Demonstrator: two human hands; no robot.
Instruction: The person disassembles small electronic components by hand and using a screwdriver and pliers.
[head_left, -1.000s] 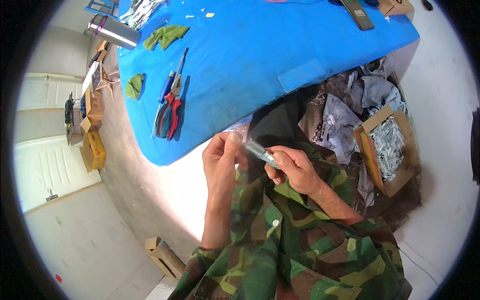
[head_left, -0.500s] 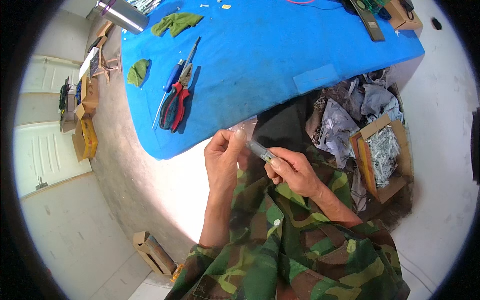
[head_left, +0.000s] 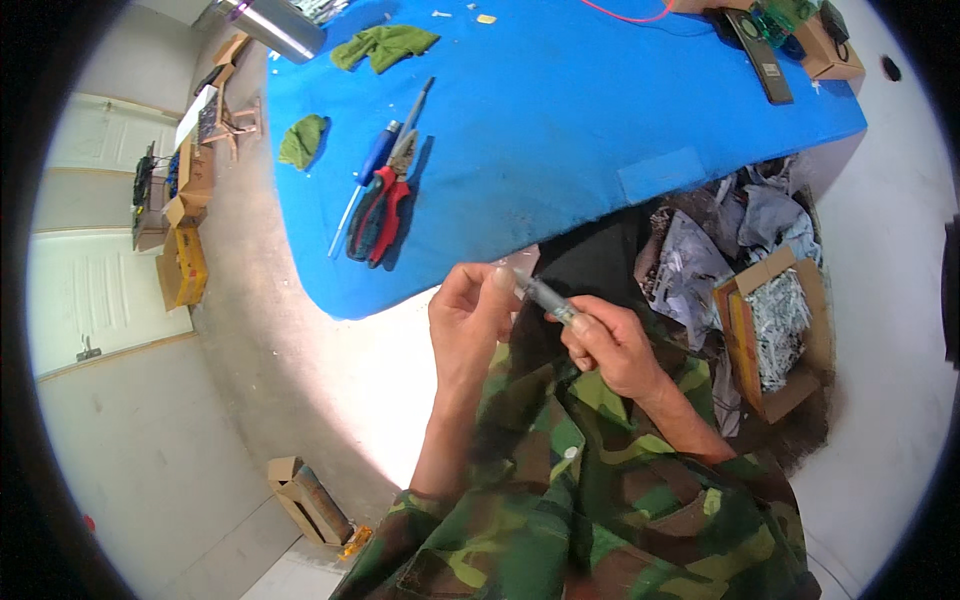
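Both hands raised over the lap just below the near edge of the blue cloth-covered table [head_left: 600, 130]: right hand [head_left: 610, 345] fingers pinched shut around a small clear slender tube [head_left: 548, 297], left hand [head_left: 468, 318] fingertips closed on its far tip; red-handled pliers [head_left: 380, 205] lie well apart on the table.

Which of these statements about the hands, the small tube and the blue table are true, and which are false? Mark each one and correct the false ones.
1. Both hands hold a small clear tube. True: left hand at its tip, right hand at its other end.
2. The pliers lie on the floor. False: they lie on the blue table.
3. A blue-handled screwdriver lies beside the pliers. True.
4. The green cloths lie in the person's lap. False: they lie on the table.
5. The sleeves are plain white. False: camouflage.
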